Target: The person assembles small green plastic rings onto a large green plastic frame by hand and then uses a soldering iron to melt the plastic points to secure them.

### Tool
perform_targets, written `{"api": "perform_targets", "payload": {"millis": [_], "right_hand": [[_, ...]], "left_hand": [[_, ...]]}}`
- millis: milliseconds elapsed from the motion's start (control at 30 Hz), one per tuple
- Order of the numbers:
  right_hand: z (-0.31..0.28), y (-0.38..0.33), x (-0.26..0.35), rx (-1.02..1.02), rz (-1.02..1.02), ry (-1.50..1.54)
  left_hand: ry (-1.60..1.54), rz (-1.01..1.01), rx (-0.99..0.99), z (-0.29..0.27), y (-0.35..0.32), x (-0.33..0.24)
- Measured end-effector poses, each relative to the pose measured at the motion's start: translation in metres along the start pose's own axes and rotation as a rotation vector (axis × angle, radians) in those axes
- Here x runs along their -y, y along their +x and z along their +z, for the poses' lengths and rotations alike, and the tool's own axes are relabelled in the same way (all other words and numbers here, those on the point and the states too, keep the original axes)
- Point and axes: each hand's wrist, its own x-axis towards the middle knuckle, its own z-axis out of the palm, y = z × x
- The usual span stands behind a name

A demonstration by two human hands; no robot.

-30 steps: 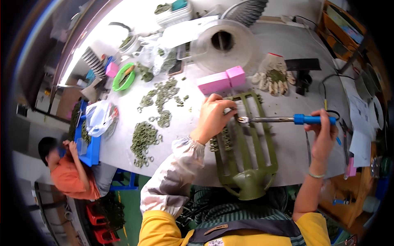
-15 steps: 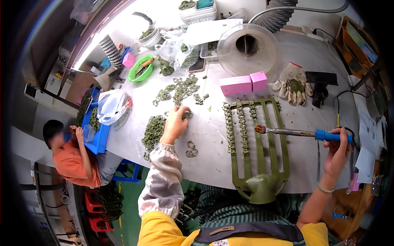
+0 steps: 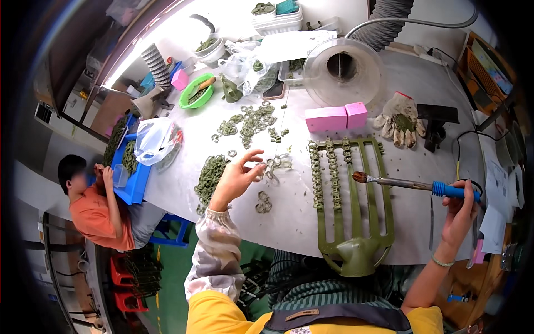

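Note:
My right hand [image 3: 461,214] grips the blue handle of a soldering iron [image 3: 403,182], whose brown-crusted tip hovers over the bars of a green slotted frame [image 3: 356,222]. Small green link pieces [image 3: 335,175] sit in rows along the frame's left bars. My left hand [image 3: 238,179] is open, fingers apart, beside a loose cluster of green rings [image 3: 276,165]. Left of that hand lies a dense heap of green rings [image 3: 211,181]. A smaller ring cluster [image 3: 263,202] rests nearer me, and more rings [image 3: 253,121] are spread farther back.
Two pink blocks [image 3: 334,118], a stained glove [image 3: 399,119] and a black stand [image 3: 435,125] lie beyond the frame. Behind them stands a clear extraction hood [image 3: 344,72]. A green bowl [image 3: 196,92] and plastic bags are at the back left; a co-worker [image 3: 97,209] sits left.
My left hand has shifted slightly right and its fingers have spread off the rings, uncovering a loose cluster. The soldering iron stays over the frame. The whole view has shifted slightly.

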Motion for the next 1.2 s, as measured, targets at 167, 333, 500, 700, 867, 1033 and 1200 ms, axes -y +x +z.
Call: {"api": "perform_targets", "payload": {"millis": [167,333,500,700,867,1033,1200], "right_hand": [[0.005,-0.002,0.004,-0.014,-0.005,-0.003],[0.0,0.0,0.004,-0.005,-0.009,-0.011],[0.001,-0.001,0.004,-0.008,-0.012,-0.005],[-0.004,0.0,0.005,0.014,-0.012,-0.002],[-0.001,-0.003,0.007,-0.018,0.011,-0.024],[0.004,-0.001,-0.002,-0.019,0.005,-0.01],[0.01,0.001,-0.01,0.056,-0.023,-0.007]], "left_hand": [[0.526,0.218,-0.205,-0.003,0.005,0.025],[0.539,0.377,-0.183,0.029,0.029,0.015],[0.635,0.494,-0.28,0.043,0.05,0.025],[0.495,0.182,-0.2,0.045,0.049,0.016],[0.212,0.159,-0.253,0.033,0.037,0.013],[0.026,0.408,-0.033,0.079,0.014,-0.033],[0.391,0.767,-0.023,0.133,0.019,-0.066]]}}
